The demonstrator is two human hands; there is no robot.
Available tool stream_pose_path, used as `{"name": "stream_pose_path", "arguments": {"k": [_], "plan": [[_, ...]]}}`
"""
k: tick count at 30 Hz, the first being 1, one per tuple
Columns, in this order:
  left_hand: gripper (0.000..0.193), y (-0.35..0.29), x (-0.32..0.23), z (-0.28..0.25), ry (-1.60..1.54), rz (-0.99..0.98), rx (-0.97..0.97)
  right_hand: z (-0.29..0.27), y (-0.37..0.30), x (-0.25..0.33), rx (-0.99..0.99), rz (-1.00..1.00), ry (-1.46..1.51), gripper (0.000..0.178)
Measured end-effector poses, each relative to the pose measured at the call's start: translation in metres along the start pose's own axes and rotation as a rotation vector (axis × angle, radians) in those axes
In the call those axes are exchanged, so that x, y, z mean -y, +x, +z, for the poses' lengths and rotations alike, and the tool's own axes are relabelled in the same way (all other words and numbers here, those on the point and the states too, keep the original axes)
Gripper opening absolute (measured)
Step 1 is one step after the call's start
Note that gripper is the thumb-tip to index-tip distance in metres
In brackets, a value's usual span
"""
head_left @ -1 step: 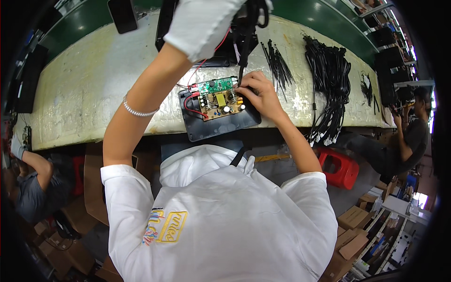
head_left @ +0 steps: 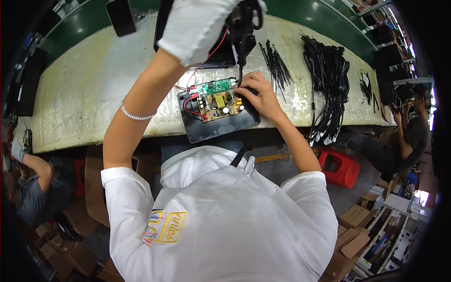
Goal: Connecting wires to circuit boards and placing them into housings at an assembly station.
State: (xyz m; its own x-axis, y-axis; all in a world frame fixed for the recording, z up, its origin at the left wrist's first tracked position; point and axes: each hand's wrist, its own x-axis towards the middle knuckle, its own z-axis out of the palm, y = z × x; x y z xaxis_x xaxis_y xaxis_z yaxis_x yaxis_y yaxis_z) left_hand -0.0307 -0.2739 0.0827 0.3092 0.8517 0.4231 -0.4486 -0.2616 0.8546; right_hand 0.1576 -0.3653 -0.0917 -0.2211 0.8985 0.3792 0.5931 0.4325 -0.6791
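Observation:
A black plastic casing point(head_left: 206, 131) lies on the pale worktable point(head_left: 84, 89), near its front edge. In it sit a tan circuit board point(head_left: 217, 104) and a small green board point(head_left: 213, 88) with red wires. My right hand point(head_left: 260, 96) rests on the boards' right end, its fingers gripping there. My left hand point(head_left: 197, 23), covered in white cloth, is raised close to the camera with a bracelet on the wrist. It holds a black power screwdriver point(head_left: 244, 21), whose thin bit points down to the boards by my right fingertips.
A bunch of black cable ties point(head_left: 277, 61) and a thick bundle of black cables point(head_left: 329, 80) lie to the right on the table. Black devices point(head_left: 122, 16) stand at the back. A red stool point(head_left: 338, 167) and cardboard boxes point(head_left: 354, 216) are below. One person sits at right point(head_left: 408, 136), another at left point(head_left: 33, 188).

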Motion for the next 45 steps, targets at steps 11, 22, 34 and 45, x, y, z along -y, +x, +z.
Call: {"name": "stream_pose_path", "arguments": {"k": [11,22,34,45], "plan": [[0.031,-0.014,0.072,-0.045,1.347,0.700,0.056,-0.085,0.076,-0.066,0.014,0.259,-0.311,0.021],[0.025,-0.073,0.143,-0.054,1.023,-0.165,0.488,-0.089,0.101,-0.089,0.177,0.622,0.039,0.022],[0.027,-0.062,0.159,-0.041,1.036,-0.349,0.436,-0.017,0.029,-0.028,-0.147,0.731,1.150,0.011],[0.018,-0.061,0.125,-0.055,1.028,-0.196,0.320,-0.030,0.042,0.027,-0.066,-0.603,-0.640,0.010]]}}
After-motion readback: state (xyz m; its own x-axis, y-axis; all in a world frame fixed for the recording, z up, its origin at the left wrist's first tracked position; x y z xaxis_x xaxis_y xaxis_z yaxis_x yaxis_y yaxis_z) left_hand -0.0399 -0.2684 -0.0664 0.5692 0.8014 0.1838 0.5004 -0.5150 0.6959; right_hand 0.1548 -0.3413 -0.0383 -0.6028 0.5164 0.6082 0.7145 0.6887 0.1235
